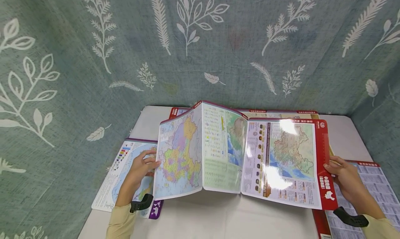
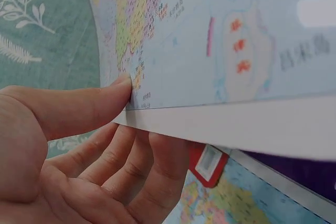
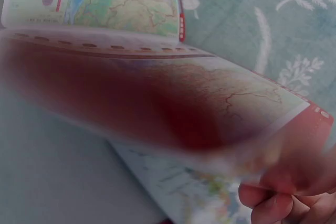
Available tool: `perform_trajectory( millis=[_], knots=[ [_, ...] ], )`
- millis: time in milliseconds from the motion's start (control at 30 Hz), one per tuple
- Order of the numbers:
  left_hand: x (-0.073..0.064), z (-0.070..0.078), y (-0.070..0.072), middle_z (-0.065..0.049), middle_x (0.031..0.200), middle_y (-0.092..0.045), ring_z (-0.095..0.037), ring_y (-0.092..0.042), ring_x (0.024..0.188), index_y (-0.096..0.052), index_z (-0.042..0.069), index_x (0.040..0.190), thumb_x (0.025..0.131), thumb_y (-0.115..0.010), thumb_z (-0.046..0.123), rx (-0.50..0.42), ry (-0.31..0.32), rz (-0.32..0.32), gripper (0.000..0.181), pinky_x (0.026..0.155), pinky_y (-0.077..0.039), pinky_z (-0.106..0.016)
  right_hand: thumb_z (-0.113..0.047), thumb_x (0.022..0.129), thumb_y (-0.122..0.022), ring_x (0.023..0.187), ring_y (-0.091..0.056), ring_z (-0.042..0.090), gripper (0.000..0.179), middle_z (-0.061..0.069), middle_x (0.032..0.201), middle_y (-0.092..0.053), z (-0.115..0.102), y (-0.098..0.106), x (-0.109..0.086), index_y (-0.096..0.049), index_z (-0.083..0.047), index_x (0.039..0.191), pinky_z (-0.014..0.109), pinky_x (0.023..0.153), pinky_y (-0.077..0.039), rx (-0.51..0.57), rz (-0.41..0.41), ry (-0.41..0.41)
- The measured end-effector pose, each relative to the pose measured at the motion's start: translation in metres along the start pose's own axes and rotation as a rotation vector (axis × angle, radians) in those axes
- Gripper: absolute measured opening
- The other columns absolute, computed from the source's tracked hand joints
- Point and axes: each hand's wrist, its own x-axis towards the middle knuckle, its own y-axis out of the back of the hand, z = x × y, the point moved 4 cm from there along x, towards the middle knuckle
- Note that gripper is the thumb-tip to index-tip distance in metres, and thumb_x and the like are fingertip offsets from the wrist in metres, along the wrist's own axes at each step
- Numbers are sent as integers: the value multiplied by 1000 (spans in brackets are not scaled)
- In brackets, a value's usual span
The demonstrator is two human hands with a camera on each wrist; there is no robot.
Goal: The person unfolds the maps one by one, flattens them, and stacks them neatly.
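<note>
A glossy folding map [image 1: 222,176] is spread in three panels above the table, with creases between the panels. Coloured provinces fill its left panel, and a red strip with white lettering runs down its right edge. My left hand [image 1: 139,171] pinches the left edge; in the left wrist view the thumb [image 2: 79,109] lies on the printed face and the fingers are behind the sheet. At the opposite edge, my right hand [image 1: 345,176] grips the red strip. The right wrist view shows the near part of the map [image 3: 252,87] blurred, with curled fingers at its corner.
Under the left forearm lies a flat map sheet [image 1: 109,194] with a purple corner. Another printed sheet [image 1: 372,183] with a red border is under the right arm. More maps show behind the raised one. A green leaf-patterned cloth [image 1: 193,75] hangs behind the white table [image 1: 218,218].
</note>
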Motion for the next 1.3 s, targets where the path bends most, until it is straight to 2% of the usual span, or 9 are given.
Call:
perform_trajectory(
  millis=[133, 300, 400, 633, 733, 867, 1033, 1167, 1300],
  knots=[
    [14, 7, 2, -12, 99, -65, -19, -63, 75, -41, 6, 137, 87, -69, 16, 7, -6, 4, 58, 63, -53, -36, -28, 92, -60, 74, -65, 8, 35, -23, 90, -60, -10, 10, 4, -45, -33, 124, 36, 61, -57, 7, 18, 26],
    [31, 23, 2, -14, 103, -63, -19, -62, 78, -41, 8, 137, 89, -68, 15, 36, -40, -1, 56, 66, -52, -38, -25, 91, -62, 71, -64, 6, 28, -25, 88, -60, -26, 19, 11, -48, -34, 114, 30, 58, -55, 13, 27, 82],
    [42, 35, 0, -16, 105, -61, -20, -60, 80, -40, 9, 139, 90, -66, 16, 56, -72, -10, 56, 69, -53, -39, -24, 92, -62, 71, -63, 5, 33, -25, 87, -60, -36, 24, 16, -48, -32, 120, 29, 58, -55, 3, 26, 102],
    [65, 53, -7, -15, 104, -61, -21, -63, 79, -41, 9, 138, 91, -64, 12, 5, -82, -14, 53, 69, -54, -36, -26, 90, -65, 69, -64, 8, 42, -20, 85, -63, -56, 35, 25, -44, -29, 126, 32, 56, -55, 42, 3, 66],
    [71, 57, -9, -15, 105, -61, -23, -62, 81, -42, 10, 138, 91, -64, 12, 4, -79, -7, 52, 69, -53, -35, -27, 89, -65, 69, -64, 10, 48, -19, 85, -63, -63, 38, 28, -41, -28, 130, 33, 57, -55, 43, -4, 63],
    [76, 61, -11, -14, 107, -60, -28, -61, 86, -42, 13, 137, 92, -63, 14, -12, -70, -9, 50, 68, -52, -35, -26, 89, -65, 68, -64, 9, 37, -19, 83, -63, -71, 42, 30, -45, -30, 121, 33, 55, -54, 38, 10, 87],
    [81, 64, -12, -13, 108, -60, -23, -62, 82, -42, 13, 138, 93, -62, 15, -45, -68, -16, 50, 68, -52, -35, -23, 90, -64, 65, -62, 8, 34, -21, 81, -61, -77, 46, 32, -46, -31, 118, 31, 52, -52, 16, 50, 116],
    [85, 66, -11, -13, 109, -59, -16, -62, 77, -41, 13, 139, 93, -61, 15, -79, -52, -14, 49, 68, -52, -33, -25, 89, -66, 65, -61, 7, 42, -22, 81, -60, -81, 50, 33, -44, -30, 124, 30, 52, -52, 12, 73, 110],
    [89, 69, -8, -13, 115, -56, -14, -63, 78, -40, 12, 140, 95, -59, 14, -90, -50, -7, 50, 68, -53, -30, -31, 86, -68, 66, -61, 5, 58, -20, 83, -56, -84, 50, 35, -39, -27, 135, 28, 54, -52, -10, 98, 108]
  ],
)
